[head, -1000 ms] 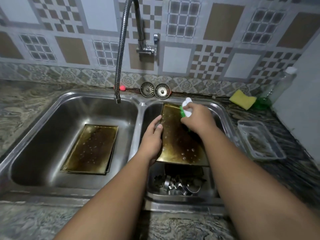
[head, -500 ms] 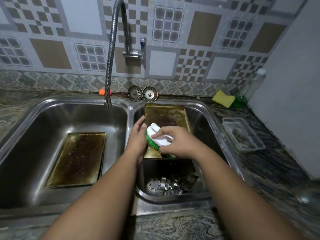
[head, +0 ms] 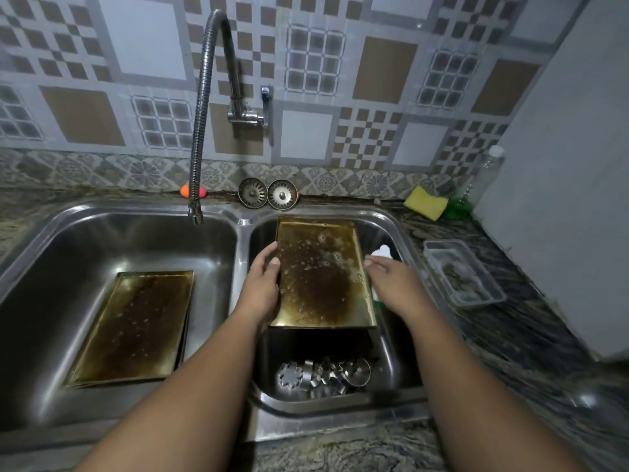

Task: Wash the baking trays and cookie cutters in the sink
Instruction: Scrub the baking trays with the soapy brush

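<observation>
Left hand: your left hand (head: 262, 287) grips the left edge of the tilted tray (head: 320, 277), thumb on the top face, fingers curled under the edge.
Right hand: your right hand (head: 391, 281) is at the tray's right edge, wrapped over a brush (head: 382, 251). The brush's white end shows past the fingers and green shows below the palm.
Tilted tray: in the right basin of the sink (head: 242, 233), far end up against the back wall, near end raised off the floor. Its face is brown-stained and dotted with droplets.
Flat tray (head: 136, 328): lies on the floor of the left basin, also stained.
Cookie cutters (head: 323, 374): heaped at the near end of the right basin, below the tilted tray's near edge.
Tap (head: 204, 107): spout hangs over the left basin's back right corner.
Back rim: two strainers (head: 267, 194) side by side.
Counter (head: 510, 335), right of the sink: a sponge (head: 425, 202), a bottle (head: 480, 182) and a clear container (head: 442, 257).
</observation>
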